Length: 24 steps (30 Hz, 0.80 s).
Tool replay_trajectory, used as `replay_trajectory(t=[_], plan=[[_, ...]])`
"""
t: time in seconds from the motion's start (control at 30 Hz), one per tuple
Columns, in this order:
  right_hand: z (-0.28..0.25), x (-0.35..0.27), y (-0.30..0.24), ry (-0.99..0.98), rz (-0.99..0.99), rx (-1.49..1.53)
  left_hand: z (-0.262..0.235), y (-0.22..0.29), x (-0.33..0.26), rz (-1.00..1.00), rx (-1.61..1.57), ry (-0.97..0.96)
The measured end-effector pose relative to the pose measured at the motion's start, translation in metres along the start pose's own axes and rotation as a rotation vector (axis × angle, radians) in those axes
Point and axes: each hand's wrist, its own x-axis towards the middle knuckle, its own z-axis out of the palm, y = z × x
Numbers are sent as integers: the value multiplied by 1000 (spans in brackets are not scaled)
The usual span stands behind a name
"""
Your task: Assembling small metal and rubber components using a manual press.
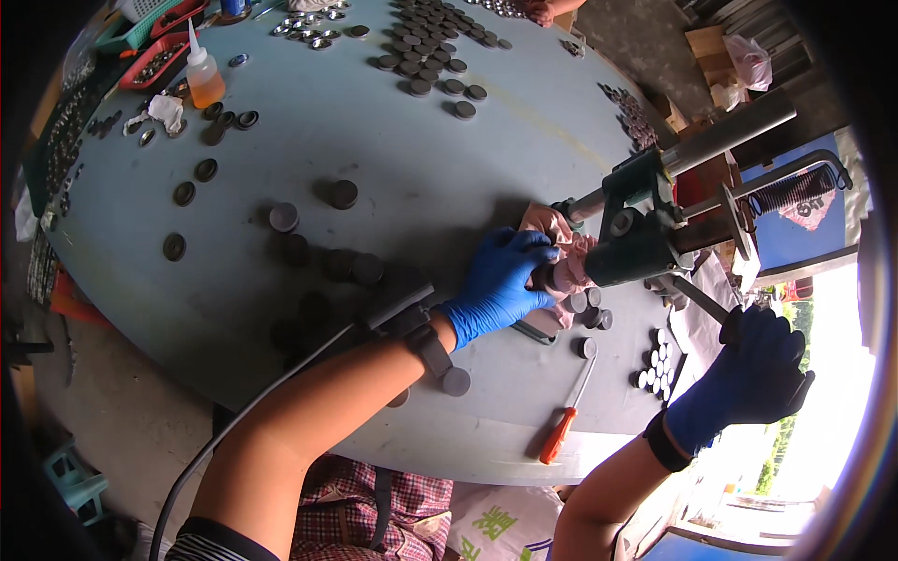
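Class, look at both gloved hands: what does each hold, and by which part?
The left hand pinches a small dark round piece by its side, under the press. The right hand grips the press lever's knob end.

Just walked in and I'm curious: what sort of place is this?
Probably a small workshop bench for pressing parts by hand: a green lever press at the table edge, rows of dark round discs, an oil bottle and a screwdriver.
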Motion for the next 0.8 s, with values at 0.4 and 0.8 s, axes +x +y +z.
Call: replay_trajectory(t=[0.4,0.8], plan=[[18,10,9,-82,-66,28,-19,15,3,13,10,-37],[28,107,19,349,149,-157,-177,29,-51,-170,631,-389]])
